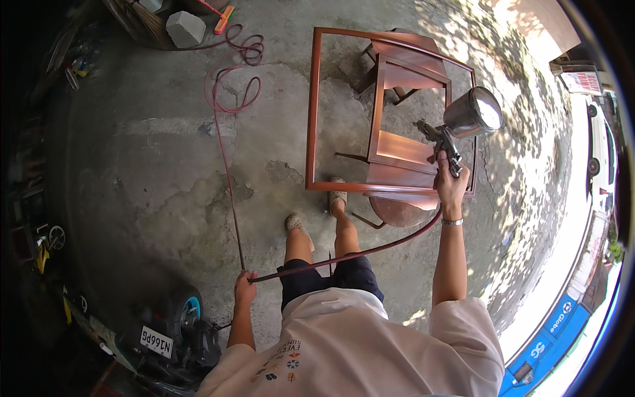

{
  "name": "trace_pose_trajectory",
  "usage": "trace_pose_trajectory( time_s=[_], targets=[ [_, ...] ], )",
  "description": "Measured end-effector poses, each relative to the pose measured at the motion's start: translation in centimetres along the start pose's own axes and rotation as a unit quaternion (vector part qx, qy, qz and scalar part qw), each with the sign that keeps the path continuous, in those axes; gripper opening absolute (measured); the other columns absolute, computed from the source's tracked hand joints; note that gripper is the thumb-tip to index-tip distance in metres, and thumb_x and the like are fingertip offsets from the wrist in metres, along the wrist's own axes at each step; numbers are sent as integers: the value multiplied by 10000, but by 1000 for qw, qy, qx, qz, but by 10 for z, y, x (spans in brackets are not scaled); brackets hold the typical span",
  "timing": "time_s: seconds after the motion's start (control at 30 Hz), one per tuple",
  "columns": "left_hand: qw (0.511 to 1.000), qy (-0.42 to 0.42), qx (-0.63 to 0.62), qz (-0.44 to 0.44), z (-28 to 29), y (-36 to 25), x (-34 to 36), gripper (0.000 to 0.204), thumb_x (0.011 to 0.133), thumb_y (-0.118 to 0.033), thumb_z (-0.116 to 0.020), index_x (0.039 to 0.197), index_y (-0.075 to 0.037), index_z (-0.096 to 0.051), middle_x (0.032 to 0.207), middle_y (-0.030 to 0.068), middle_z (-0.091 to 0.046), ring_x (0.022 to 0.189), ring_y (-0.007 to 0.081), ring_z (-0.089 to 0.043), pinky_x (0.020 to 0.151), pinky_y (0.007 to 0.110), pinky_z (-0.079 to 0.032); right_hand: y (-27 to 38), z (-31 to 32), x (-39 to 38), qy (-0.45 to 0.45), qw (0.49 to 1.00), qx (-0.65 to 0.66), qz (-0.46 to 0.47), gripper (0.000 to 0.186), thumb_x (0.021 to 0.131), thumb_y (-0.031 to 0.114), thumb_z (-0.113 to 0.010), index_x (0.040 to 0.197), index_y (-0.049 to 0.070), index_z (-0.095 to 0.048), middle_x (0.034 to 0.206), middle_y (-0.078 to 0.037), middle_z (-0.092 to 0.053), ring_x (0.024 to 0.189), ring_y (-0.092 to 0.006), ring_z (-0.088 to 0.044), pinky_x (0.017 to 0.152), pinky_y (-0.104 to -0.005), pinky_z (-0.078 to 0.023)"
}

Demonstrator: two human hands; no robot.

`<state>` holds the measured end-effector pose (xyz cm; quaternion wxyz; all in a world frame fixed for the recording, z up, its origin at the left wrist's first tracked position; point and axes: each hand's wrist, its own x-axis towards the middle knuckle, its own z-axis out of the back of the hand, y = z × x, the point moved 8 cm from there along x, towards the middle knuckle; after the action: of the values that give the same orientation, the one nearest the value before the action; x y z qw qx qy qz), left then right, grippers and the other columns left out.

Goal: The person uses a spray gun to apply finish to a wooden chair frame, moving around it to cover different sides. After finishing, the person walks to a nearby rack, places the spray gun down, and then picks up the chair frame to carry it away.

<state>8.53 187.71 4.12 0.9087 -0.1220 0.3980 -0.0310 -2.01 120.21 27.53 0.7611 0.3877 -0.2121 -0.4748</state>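
My right hand is closed around the grip of a metal spray gun, which has a shiny silver paint cup on it. A dark red air hose runs from the gun in a shallow curve to my left hand, which is closed on it. Just left of the gun, and below it, lies a large reddish-brown wooden frame. Inside its outline is a second brown piece with a glossy panel. Stools or chairs stand beneath these pieces, partly hidden.
Beyond my left hand the hose continues over the concrete floor into loose coils. A concrete block and an orange brush head lie at the far left. A motorcycle stands near left; a white vehicle is far right.
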Motion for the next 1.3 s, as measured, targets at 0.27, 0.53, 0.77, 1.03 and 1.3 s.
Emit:
trace_pose_trajectory(
  time_s=[0.27, 0.53, 0.77, 1.03, 1.3],
  targets=[
    [959, -238, -140, -69, 84, -77, 30, 397, 1026, -337, -521, 914, 30, -621, 912, 198, -645, 848, 389, -621, 750, 459, -483, -31, -57, 61, 47, 998, 14, 32, 336, 964, 270, -656, 844, -33, -739, 575, -46, -609, 496, -86, -539, 475, -283, -412],
    [885, -414, -104, -186, 174, -163, 44, 365, 1041, -280, -500, 835, 11, -573, 721, 112, -581, 640, 252, -566, 617, 351, -462, -58, -142, 192, 20, 997, 55, 40, 462, 976, 380, -642, 772, -27, -716, 518, -23, -557, 402, -96, -511, 399, -279, -375],
    [859, -452, -90, -223, 198, -268, 68, 449, 1071, -336, -444, 803, 4, -562, 703, 80, -570, 601, 183, -526, 560, 295, -394, -68, -218, 322, 70, 996, 24, 43, 509, 931, 473, -668, 809, -14, -754, 538, -47, -586, 426, -124, -530, 438, -301, -430],
    [855, -457, -59, -237, 211, -342, 81, 443, 1071, -328, -455, 793, 1, -554, 699, 66, -545, 580, 163, -480, 551, 297, -352, -62, -275, 408, 15, 984, 106, 145, 492, 938, 449, -667, 755, -7, -684, 593, -51, -605, 487, -134, -558, 485, -311, -432],
    [868, -441, -53, -219, 205, -339, 99, 444, 1074, -329, -453, 804, 9, -554, 724, 71, -555, 623, 173, -515, 586, 306, -383, -88, -316, 428, 35, 988, 138, 68, 398, 940, 366, -685, 807, -9, -675, 643, -38, -637, 567, -113, -558, 535, -304, -442]
  ],
)
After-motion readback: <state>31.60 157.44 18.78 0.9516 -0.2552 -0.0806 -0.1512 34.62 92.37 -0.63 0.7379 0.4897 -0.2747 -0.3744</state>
